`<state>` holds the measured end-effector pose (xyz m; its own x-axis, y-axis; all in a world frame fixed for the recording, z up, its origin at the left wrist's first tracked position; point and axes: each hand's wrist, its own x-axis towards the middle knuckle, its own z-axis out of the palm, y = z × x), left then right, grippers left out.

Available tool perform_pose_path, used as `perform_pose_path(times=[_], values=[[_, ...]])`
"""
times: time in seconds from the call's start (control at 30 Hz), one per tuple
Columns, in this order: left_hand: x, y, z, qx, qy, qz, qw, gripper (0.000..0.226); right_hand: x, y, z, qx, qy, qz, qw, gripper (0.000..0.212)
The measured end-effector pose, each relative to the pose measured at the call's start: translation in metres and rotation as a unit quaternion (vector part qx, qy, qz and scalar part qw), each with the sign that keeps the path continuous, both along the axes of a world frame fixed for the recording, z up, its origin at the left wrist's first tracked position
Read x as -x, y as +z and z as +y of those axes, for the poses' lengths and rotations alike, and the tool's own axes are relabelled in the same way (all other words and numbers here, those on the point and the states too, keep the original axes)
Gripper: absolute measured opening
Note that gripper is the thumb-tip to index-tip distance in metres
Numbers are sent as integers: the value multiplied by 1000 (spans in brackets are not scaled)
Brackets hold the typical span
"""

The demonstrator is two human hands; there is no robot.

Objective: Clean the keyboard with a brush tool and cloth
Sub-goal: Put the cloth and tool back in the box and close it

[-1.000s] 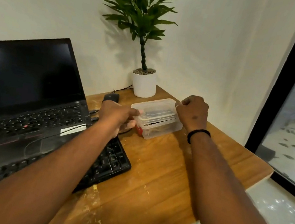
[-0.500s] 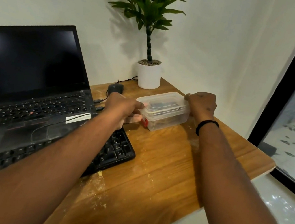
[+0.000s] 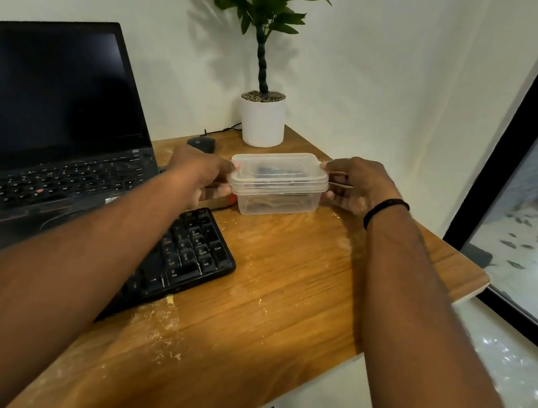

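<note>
A clear plastic box (image 3: 277, 184) with its lid on stands on the wooden desk (image 3: 283, 292), dark things dimly visible inside. My left hand (image 3: 201, 173) grips its left end at the lid's edge. My right hand (image 3: 356, 185) grips the right end, fingers at the rim. A black keyboard (image 3: 191, 255) lies in front of the box, mostly hidden under my left forearm and the laptop. No brush or cloth shows outside the box.
An open black laptop (image 3: 47, 124) with a dark screen sits at the left, resting over the keyboard. A black mouse (image 3: 203, 143) and a white potted plant (image 3: 262, 120) stand behind the box. Crumbs and dust lie on the desk front. The desk edge runs along the right.
Both hands have stayed on the box's ends. The box now sits squarer to me, and my right hand has shifted from the lid's top corner to the right end.
</note>
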<state>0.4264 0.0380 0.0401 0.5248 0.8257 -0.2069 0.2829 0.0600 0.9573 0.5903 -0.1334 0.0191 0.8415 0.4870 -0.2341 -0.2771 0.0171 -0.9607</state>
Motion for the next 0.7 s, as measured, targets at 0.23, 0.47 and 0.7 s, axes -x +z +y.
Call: perform_pose_path(times=[0.23, 0.47, 0.7], values=[[4, -3, 7, 25, -34, 1, 999, 21, -4, -1, 1, 9, 39, 2, 999, 20], [3, -4, 11, 41, -43, 20, 998, 18, -3, 1, 0, 27, 37, -7, 999, 22], [4, 1, 19, 42, -106, 42, 993, 18, -1, -3, 16, 54, -13, -129, 990, 21]])
